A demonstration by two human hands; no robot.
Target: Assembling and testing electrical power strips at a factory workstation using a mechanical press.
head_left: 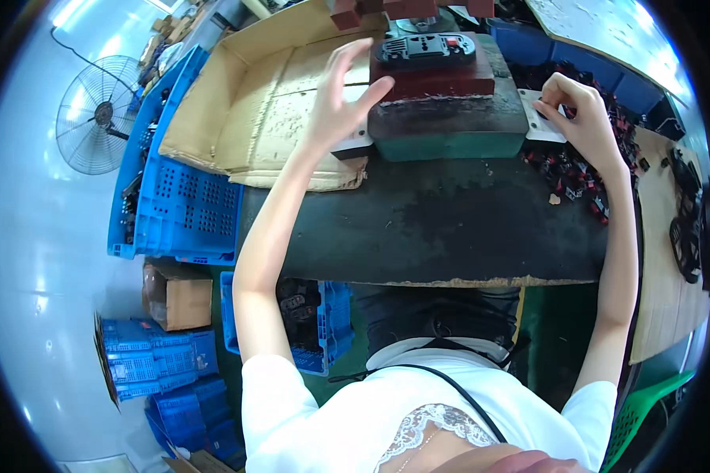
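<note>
A black toy car chassis-like plastic part (418,51), with a small red piece near its right end, lies on a dark red block (442,83). The block sits on a green machine base (450,142). To its left, my left hand (343,102) is raised with thumb and fingers apart, holding nothing, over a pale plate (351,142). On the other side, my right hand (580,118) has its fingers curled and pinched at a white plate with dark round spots (544,126). Whatever lies between those fingertips is hidden.
Overhead hang dark red blocks (410,9). A cardboard box (252,102) lies open at left, beside blue crates (181,205) and a fan (102,114). Many small red and black parts (580,177) are heaped at right. The dark tabletop (434,221) has a worn front edge.
</note>
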